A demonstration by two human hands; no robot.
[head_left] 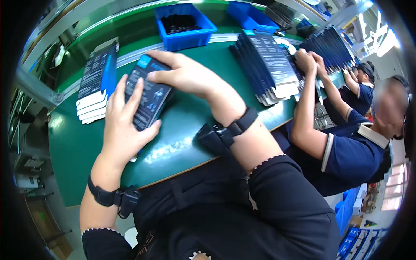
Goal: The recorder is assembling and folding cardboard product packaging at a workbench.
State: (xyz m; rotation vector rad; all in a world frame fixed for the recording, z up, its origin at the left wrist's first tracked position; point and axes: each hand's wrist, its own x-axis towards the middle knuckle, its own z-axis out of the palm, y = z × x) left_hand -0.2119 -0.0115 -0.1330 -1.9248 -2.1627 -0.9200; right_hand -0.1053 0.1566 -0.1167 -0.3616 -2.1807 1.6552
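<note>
A small dark printed carton (148,104) with a bright blue patch at its far end is tilted over the green bench between my hands. My left hand (121,125) grips its near left part, with fingers laid across the printed face and the thumb at the right edge. At the far end my right hand (186,74) holds the carton, thumb on its face and index finger along the top corner. The carton's underside is hidden. Just left of it lies a pile of flattened cartons (97,71) with white end flaps.
On the green bench (186,147), a larger pile of flattened cartons (271,60) stands to the right. At the back are a blue bin (186,40) of black parts and another blue bin (251,19). A co-worker's hands (310,60) work at the right, near more stacked cartons (329,47).
</note>
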